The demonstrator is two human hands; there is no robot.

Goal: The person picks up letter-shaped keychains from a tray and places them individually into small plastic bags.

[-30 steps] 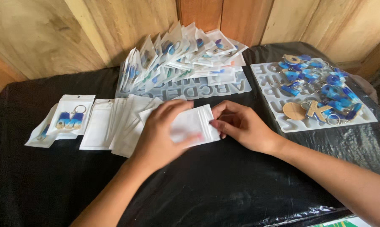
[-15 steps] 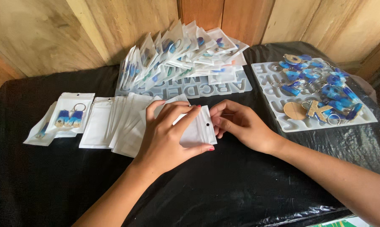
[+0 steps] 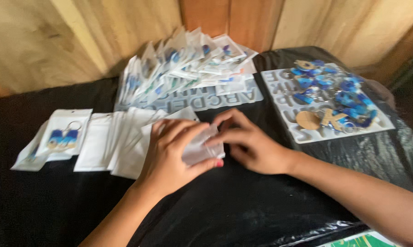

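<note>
Since the earlier frame, the small white pouch [image 3: 202, 147] has been drawn lower and tilted, and the left hand [image 3: 170, 155] has been curled further over it, so that less of the pouch is seen. It is now pinched between the left thumb below and the left fingers [image 3: 181, 130] above, held just over the black-covered table [image 3: 243, 201]. The right hand [image 3: 250, 144] has been brought against the pouch's right edge, its fingers bent and touching the mouth; whether anything is gripped inside them cannot be told, since the frame is blurred.

Just left of the left fingers a row of empty white pouches [image 3: 119, 142] is laid overlapping, and further left a filled pouch with a blue keychain [image 3: 64, 137] is seen. Beyond the fingers a fan of filled pouches [image 3: 188, 64] is spread over a clear letter mould [image 3: 225, 98]. Well to the right of the right fingers a second mould tray [image 3: 298, 132] is loaded with blue keychains [image 3: 334, 91].

Several slips are judged possible. The thin pouch may be creased or its mouth torn if it is pulled from both sides at once. The overlapped row may be dragged out of order by the left wrist resting close to it. The loose pile on the tray may be scattered if it is brushed by the right forearm.
</note>
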